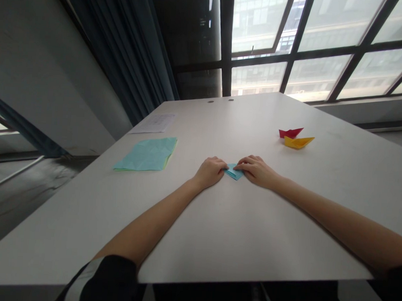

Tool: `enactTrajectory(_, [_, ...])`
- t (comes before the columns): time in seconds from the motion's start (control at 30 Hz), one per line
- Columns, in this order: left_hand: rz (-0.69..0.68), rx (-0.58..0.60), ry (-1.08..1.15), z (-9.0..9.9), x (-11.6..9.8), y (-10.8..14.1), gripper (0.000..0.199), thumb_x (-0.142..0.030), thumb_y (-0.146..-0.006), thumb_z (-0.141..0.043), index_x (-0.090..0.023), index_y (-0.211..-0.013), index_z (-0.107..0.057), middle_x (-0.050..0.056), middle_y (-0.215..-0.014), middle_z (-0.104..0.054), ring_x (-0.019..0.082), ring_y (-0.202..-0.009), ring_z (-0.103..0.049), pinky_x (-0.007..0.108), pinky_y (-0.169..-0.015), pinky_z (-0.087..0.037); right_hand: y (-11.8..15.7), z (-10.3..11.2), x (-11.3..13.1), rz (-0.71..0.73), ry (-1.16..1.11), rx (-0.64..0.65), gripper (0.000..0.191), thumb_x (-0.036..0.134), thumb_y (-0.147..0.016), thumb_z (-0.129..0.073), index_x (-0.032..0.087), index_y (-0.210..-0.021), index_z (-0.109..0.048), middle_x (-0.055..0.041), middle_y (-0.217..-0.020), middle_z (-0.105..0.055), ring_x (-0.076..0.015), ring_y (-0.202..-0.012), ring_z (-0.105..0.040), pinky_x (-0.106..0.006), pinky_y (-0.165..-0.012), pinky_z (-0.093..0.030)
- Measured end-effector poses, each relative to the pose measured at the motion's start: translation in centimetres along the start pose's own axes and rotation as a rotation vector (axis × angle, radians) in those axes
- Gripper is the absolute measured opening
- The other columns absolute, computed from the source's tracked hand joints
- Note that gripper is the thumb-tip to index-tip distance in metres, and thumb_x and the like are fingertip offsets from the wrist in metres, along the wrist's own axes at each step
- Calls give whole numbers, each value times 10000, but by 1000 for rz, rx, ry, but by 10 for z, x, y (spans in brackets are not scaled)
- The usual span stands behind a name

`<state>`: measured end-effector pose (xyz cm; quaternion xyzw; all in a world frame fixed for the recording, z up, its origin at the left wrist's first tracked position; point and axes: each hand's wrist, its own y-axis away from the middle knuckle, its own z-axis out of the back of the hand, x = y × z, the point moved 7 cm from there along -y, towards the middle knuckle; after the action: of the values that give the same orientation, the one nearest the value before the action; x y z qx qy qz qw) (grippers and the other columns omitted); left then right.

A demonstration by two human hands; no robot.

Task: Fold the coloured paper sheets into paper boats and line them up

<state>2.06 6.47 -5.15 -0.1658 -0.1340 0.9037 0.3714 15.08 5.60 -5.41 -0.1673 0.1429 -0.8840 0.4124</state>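
We log the folded blue paper (233,172) as landmark: small, pointed end toward us, lying flat on the white bench (197,226). At its left edge we see the left hand (210,172), fingers curled and touching it; at its right, the right hand (258,172), thumb and index fingers reaching onto its top. We can't tell whether either set of fingers pinches the paper or only presses it down. Left of the folded blue paper, well apart, we have a stack of sheets (147,154), light blue on top, yellowish green at the edge; farther out that way, a printed sheet (154,123). Beyond it to the right we tag a yellow paper boat (298,143) and, just behind, a red paper boat (291,133).
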Motion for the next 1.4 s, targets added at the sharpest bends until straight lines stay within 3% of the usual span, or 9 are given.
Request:
enactTrajectory(0.3, [75, 51, -136, 0, -11, -1, 180, -175, -779, -473, -182, -836, -643, 78, -836, -651, 206, -805, -564, 351, -792, -383, 2, 4, 15, 153, -105, 11, 288, 127, -805, -418, 239, -920, -658, -53, -972, -640, -191, -911, -525, -356, -828, -363])
enactTrajectory(0.5, [212, -39, -259, 3, -8, 1, 290, -371, -844, -433, -159, -899, -624, 106, -868, -631, 227, -840, -543, 355, -769, -371, 1, 4, 19, 163, -132, 22, 271, 123, -770, -440, 223, -905, -652, -50, -945, -653, -178, -884, -549, -337, -823, -372])
enactTrajectory(0.73, [317, -95, -182, 5, 5, 3, 264, -377, -810, -480, -177, -867, -641, 91, -928, -626, 233, -906, -525, 367, -807, -368, 2, 6, 21, 133, -69, 9, 203, 231, -777, -483, 213, -920, -624, -45, -888, -675, -172, -815, -601, -358, -854, -359])
enactTrajectory(0.9, [509, -143, 28, 9, 21, 4, 180, -341, -742, -541, -193, -735, -642, 46, -796, -649, 214, -809, -558, 382, -793, -388, 1, 7, 22, 134, -39, 5, 218, 311, -827, -462, 213, -958, -607, -50, -927, -672, -173, -838, -603, -374, -878, -351])
enactTrajectory(1.0, [581, -168, 238, 6, 28, 3, 111, -285, -677, -580, -186, -692, -628, 15, -678, -633, 164, -669, -558, 325, -707, -422, 0, 8, 22, 120, -9, -16, 209, 308, -835, -455, 206, -920, -616, -69, -949, -658, -192, -890, -578, -364, -841, -377])
enactTrajectory(1.13, [615, -255, 625, -1, 31, 1, 102, -243, -608, -606, -159, -657, -577, -10, -616, -591, 117, -580, -531, 239, -574, -419, -2, 10, 18, 51, 54, -71, 182, 269, -827, -463, 201, -889, -621, -84, -931, -638, -213, -877, -547, -364, -792, -403])
enactTrajectory(1.27, [617, -281, 1104, -11, 21, -4, 165, -196, -555, -642, -149, -629, -502, -16, -658, -601, 93, -591, -547, 220, -595, -428, -4, 16, 11, -64, -54, -200, 188, 209, -807, -466, 183, -937, -600, -83, -912, -638, -196, -820, -553, -334, -752, -440])
enactTrajectory(1.4, [551, -228, 1266, -11, 6, -8, 269, -192, -537, -698, -151, -701, -489, -35, -629, -588, 78, -554, -544, 207, -576, -421, -3, 20, 3, -246, -247, -300, 205, 232, -805, -460, 201, -960, -589, -49, -897, -663, -145, -647, -574, -296, -644, -471])
